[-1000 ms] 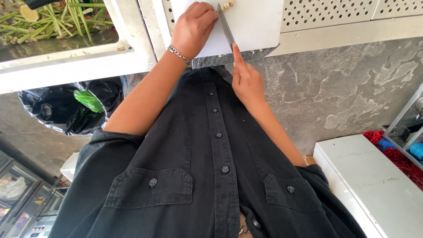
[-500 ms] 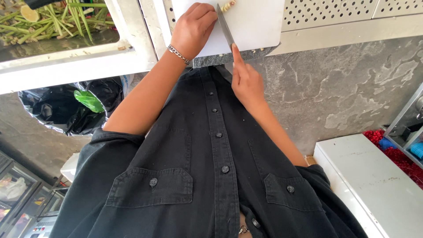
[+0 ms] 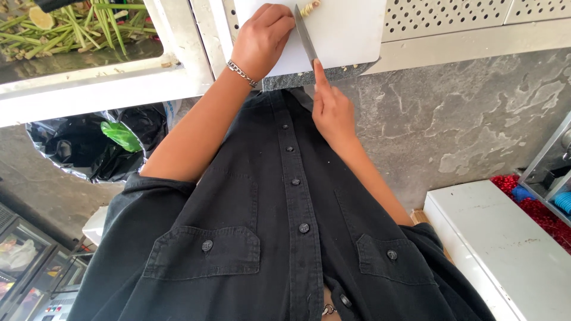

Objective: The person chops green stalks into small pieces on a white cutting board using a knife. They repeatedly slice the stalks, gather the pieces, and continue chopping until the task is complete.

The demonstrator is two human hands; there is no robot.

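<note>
A knife [image 3: 305, 34] is laid on the white board [image 3: 351, 35], its long axis running from the near board edge up and slightly left toward the far edge, tip away from the body. Its handle end is held in the right hand [image 3: 332, 110], whose fingers are wrapped around it with the forefinger stretched along the spine. The blade is seen as narrow and grey. Just right of the tip, small pale cut pieces [image 3: 308, 8] are seen at the top edge of the view. The left hand [image 3: 262, 37], curled with fingers folded under, is pressed on the board just left of the blade and lies nearer the tip; what is under it cannot be told. A chain bracelet [image 3: 241, 73] is worn on that wrist. Green stalks [image 3: 89, 27] are heaped at far left.
</note>
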